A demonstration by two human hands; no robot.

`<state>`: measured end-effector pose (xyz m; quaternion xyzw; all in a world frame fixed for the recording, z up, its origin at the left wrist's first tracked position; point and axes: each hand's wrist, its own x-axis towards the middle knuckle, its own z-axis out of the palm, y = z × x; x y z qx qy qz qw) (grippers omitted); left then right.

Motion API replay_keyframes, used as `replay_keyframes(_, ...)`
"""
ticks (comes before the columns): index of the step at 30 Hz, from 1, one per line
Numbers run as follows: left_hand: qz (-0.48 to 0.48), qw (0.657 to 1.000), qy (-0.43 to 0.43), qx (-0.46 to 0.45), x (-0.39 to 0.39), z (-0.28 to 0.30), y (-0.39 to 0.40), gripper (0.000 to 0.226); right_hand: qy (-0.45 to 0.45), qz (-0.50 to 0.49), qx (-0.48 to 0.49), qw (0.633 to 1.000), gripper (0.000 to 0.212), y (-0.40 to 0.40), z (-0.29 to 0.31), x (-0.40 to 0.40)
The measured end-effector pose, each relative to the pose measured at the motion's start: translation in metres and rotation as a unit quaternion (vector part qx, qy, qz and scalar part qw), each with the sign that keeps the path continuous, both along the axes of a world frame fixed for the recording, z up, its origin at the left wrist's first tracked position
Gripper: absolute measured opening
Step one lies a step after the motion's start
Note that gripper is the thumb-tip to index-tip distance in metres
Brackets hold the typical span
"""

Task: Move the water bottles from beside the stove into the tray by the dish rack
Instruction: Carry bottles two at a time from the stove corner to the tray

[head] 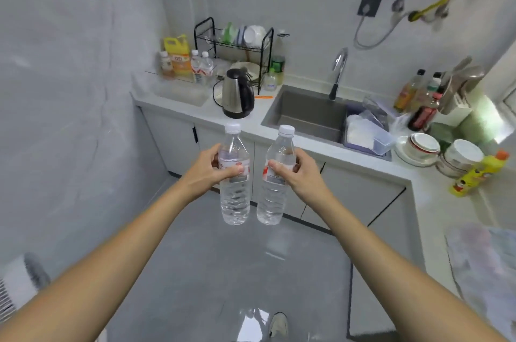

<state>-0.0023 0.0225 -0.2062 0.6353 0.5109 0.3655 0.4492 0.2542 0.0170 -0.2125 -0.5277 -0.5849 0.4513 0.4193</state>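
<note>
Both hands are wrapped shut, left hand around one water bottle, right hand around another bottle.

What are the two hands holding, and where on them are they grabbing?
Each hand holds a clear water bottle around its labelled middle: the left hand grips the left bottle, the right hand grips the right bottle. Both are upright, caps on.
</note>
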Motion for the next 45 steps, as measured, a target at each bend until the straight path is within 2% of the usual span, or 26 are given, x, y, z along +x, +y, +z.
replay_keyframes(8, 0.183, 0.982, -0.034, -0.006, -0.085, 0.007, 0.06, 0.06, 0.014, 0.156, -0.005, 0.988, 0.029, 0.145, 0.008, -0.096)
replay_keyframes(14, 0.265, 0.963, -0.046, -0.015, -0.165, 0.001, 0.095, 0.045, 0.005, 0.24, -0.01, 0.971, 0.036, 0.215, -0.002, -0.197)
replay_keyframes(17, 0.285, 0.957, -0.054, -0.017, -0.216, -0.009, 0.126, 0.045, -0.019, 0.268, -0.005, 0.963, 0.046, 0.253, -0.011, -0.251)
replay_keyframes(19, 0.289, 0.955, -0.061, -0.016, -0.251, -0.013, 0.153, 0.046, -0.035, 0.27, 0.0, 0.962, 0.047, 0.281, -0.014, -0.287)
replay_keyframes(22, 0.285, 0.957, -0.057, -0.021, -0.3, -0.015, 0.199, 0.046, -0.04, 0.26, 0.004, 0.965, 0.034, 0.323, -0.011, -0.336)
replay_keyframes(28, 0.234, 0.972, -0.015, -0.03, -0.372, -0.009, 0.294, 0.051, -0.03, 0.208, 0.001, 0.978, 0.039, 0.4, -0.005, -0.398)
replay_keyframes(38, 0.173, 0.985, -0.006, -0.029, -0.409, -0.013, 0.478, 0.054, -0.034, 0.132, 0.006, 0.991, 0.041, 0.553, -0.017, -0.431)
replay_keyframes(45, 0.161, 0.986, 0.025, -0.033, -0.419, -0.021, 0.604, 0.05, -0.038, 0.122, 0.025, 0.992, 0.05, 0.682, -0.033, -0.447)
